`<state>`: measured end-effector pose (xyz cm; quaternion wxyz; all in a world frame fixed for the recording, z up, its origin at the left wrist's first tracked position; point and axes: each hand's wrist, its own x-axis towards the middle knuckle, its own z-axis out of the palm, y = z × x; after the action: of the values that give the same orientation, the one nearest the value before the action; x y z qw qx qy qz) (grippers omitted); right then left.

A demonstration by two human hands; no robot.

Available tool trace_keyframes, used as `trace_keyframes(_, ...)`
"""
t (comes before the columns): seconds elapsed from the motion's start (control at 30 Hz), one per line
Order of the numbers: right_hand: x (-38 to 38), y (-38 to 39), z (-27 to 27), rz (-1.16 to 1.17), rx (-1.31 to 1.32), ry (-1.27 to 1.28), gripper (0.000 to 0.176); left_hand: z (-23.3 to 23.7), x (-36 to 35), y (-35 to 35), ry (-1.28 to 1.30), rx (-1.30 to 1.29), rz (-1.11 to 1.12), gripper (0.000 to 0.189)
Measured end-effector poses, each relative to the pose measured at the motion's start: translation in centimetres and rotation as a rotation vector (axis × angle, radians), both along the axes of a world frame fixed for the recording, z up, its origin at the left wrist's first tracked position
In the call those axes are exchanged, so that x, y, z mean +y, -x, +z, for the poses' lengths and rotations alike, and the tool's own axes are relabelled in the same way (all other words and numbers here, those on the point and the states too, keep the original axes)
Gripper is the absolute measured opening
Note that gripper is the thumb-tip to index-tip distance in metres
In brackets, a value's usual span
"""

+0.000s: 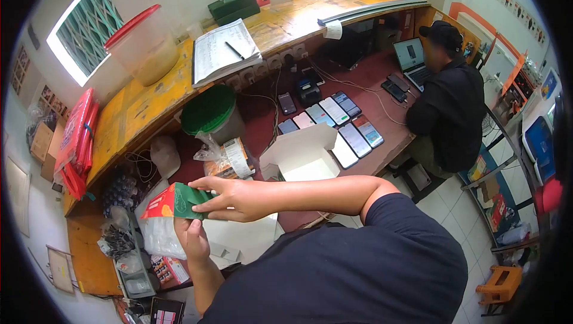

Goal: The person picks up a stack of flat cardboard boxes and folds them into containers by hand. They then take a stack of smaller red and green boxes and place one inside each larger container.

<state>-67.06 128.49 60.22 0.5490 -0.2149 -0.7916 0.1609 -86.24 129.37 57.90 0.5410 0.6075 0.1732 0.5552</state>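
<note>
A small red and green printed carton (160, 203) with yellow markings is held up at the left of the view. My left hand (193, 240) grips it from below, with the thumb against its lower edge. Reaching across from the right, my right hand (230, 198) has its fingers closed on the green end (186, 200). The fingertips partly cover that end. Beneath the carton lie clear plastic bags (164, 237) and white cardboard (239, 239). An open white box (307, 167) stands beyond my right forearm.
Several phones (355, 139) lie on the dark red desk (370, 100) with cables. A green-lidded bucket (215, 115) and a plastic-wrapped pack (224, 160) are near my hands. A co-worker (450, 97) sits at a laptop (410, 61). Papers (224, 52) rest on the yellow shelf (298, 19).
</note>
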Motion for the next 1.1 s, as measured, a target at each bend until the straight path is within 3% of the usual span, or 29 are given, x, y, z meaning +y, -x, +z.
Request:
trace_keyframes(0.07, 0.0, -2.1, 0.8, 0.193, -0.131, 0.207, 0.016, 0.5, 0.3, -0.4, 0.011, 0.027, 0.006, 0.038)
trace_keyframes(0.13, 1.2, -3.4, 1.2, 0.266, 0.067, 0.263, 0.022, 1.0, 1.1, -0.3, 0.029, 0.078, 0.025, 0.039)
trace_keyframes(0.2, 1.5, -5.4, 1.1, 0.386, 0.070, 0.605, 0.022, 1.7, 1.9, -0.8, 0.130, -0.111, 0.047, 0.031)
trace_keyframes(0.27, 1.7, -5.4, 0.7, 0.391, 0.100, 0.524, 0.027, 1.0, 2.9, -1.1, 0.207, -0.220, 0.088, 0.031)
trace_keyframes(0.33, 1.5, -5.5, 0.9, 0.192, -0.040, 0.122, 0.041, 0.0, 3.0, -2.4, 0.221, -0.230, 0.150, 0.030)
trace_keyframes(0.37, 1.2, -5.2, 0.8, 0.096, -0.024, 0.142, 0.051, -0.3, 2.8, -3.1, 0.238, -0.240, 0.216, 0.029)
trace_keyframes(0.4, 1.3, -5.3, 0.8, 0.091, -0.022, 0.139, 0.051, -0.3, 2.1, -4.4, 0.235, -0.238, 0.211, 0.029)
trace_keyframes(0.47, 1.4, -5.4, 0.5, -0.074, -0.132, -0.184, 0.052, 0.2, 0.5, -6.7, 0.219, -0.341, 0.386, 0.030)
trace_keyframes(0.6, 2.0, -6.3, 0.9, 0.222, -0.006, -0.075, 0.048, 1.0, 2.6, -3.8, 0.256, -0.295, 0.197, 0.026)
trace_keyframes(0.67, 1.3, -6.0, 1.5, 0.208, -0.029, -0.086, 0.042, 0.7, 2.6, -4.2, 0.289, -0.305, 0.189, 0.026)
trace_keyframes(0.73, 1.0, -5.4, 1.7, -0.020, -0.201, -0.199, 0.035, -0.4, 3.1, -4.4, 0.252, -0.338, 0.211, 0.026)
trace_keyframes(0.77, 1.4, -5.0, 1.3, -0.090, -0.141, -0.238, 0.023, -0.2, 2.5, -4.9, 0.220, -0.312, 0.240, 0.024)
trace_keyframes(0.87, 2.4, -4.0, 0.7, -0.239, 0.031, -0.169, 0.016, -1.2, 1.4, -6.2, 0.127, -0.240, 0.268, 0.023)
trace_keyframes(0.93, 2.4, -3.4, 0.1, -0.233, 0.000, -0.167, 0.011, -0.8, 1.4, -6.1, 0.097, -0.262, 0.281, 0.020)
trace_keyframes(1.0, 2.4, -2.9, -0.4, -0.064, -0.131, -0.162, 0.011, -0.2, 2.7, -3.8, 0.147, -0.136, 0.275, 0.019)
trace_keyframes(1.1, 2.4, -2.0, -0.3, -0.134, -0.060, -0.164, 0.011, -0.9, 3.1, -3.6, 0.209, -0.171, 0.238, 0.020)
